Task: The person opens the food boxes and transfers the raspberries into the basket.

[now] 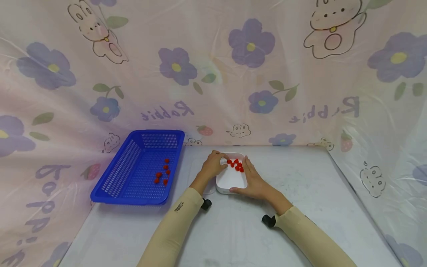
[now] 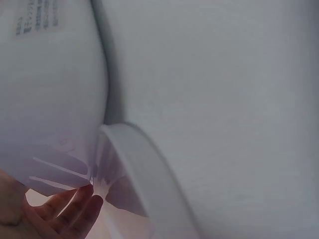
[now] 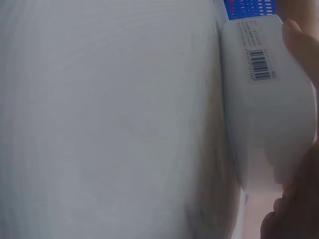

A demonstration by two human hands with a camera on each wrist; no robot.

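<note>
A white rectangular container [image 1: 231, 182] stands on the table with several small red strawberry-like pieces [image 1: 239, 165] toward its far end. My left hand [image 1: 211, 165] reaches over the left rim, thumb and forefinger pinching a red piece [image 1: 229, 161] inside. My right hand [image 1: 256, 184] grips the container from the right, thumb along the near side and fingers along the far right side. In the right wrist view, a barcode label shows on the container's wall [image 3: 269, 114]. The left wrist view catches the left fingers [image 2: 75, 211] behind the container's corner.
A blue perforated basket [image 1: 133, 201] at the left holds several more red pieces [image 1: 158, 174]. A clear lid [image 1: 209, 190] lies left of the container, partly under the left arm. Behind the table hangs a patterned curtain [image 1: 220, 107].
</note>
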